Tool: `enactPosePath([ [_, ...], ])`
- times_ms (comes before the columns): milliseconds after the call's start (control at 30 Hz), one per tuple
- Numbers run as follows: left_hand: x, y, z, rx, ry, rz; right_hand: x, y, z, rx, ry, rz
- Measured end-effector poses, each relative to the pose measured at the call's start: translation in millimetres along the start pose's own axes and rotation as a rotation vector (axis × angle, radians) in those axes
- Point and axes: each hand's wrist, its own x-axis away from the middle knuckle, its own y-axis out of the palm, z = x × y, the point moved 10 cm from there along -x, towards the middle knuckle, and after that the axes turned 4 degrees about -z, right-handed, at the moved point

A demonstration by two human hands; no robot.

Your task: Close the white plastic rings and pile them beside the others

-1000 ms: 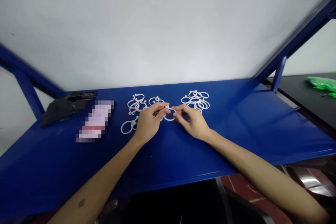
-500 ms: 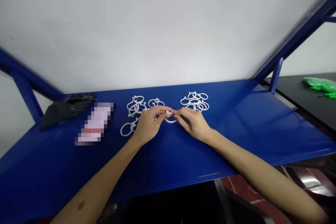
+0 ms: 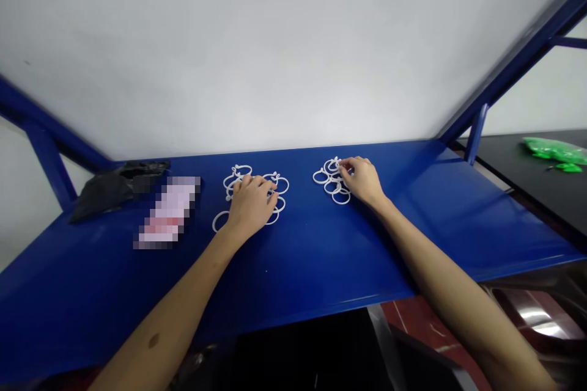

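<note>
Two groups of white plastic curtain rings with small eyelets lie on a blue tabletop [image 3: 302, 269]. My left hand [image 3: 251, 204] reaches over the left group of rings [image 3: 282, 186], fingers bent and somewhat apart, with nothing plainly held. It covers several of those rings. At the right group of rings [image 3: 340, 197], my right hand [image 3: 362, 178] is closed, thumb and fingertips pinched at a white ring on the group's right side. The hand hides part of this group.
On the left lie a black plastic bag [image 3: 103, 192] and a blurred pinkish flat object [image 3: 169, 211]. Blue frame bars [image 3: 477, 134] rise at both sides before a pale wall [image 3: 284, 55]. A green plastic-wrapped item [image 3: 557, 151] rests on a dark surface to the right.
My hands have parted from the middle, where they held a white ring together. The left has moved back over the left group, the right to the right group.
</note>
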Motion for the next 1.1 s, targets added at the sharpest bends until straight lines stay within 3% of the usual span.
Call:
enactPosePath([
  [333, 0.5, -6.3, 5.2, 0.011, 0.017, 0.027, 7.0, -9.6, -12.2, 0.057, -0.052, 0.042],
  [467, -0.2, -2.6, 6.8, -0.023, 0.004, -0.048, 9.4, -9.5, -22.6, 0.093, -0.121, 0.062],
  [600, -0.6, -2.1, 7.4, -0.029, -0.012, -0.086, 11.0, 0.0, -32.2, 0.145, -0.228, -0.005],
  [1100, 0.4, -19.9, 10.9, 0.029, 0.044, 0.113, 12.6, 3.1, -34.1, 0.099, -0.26, -0.028],
])
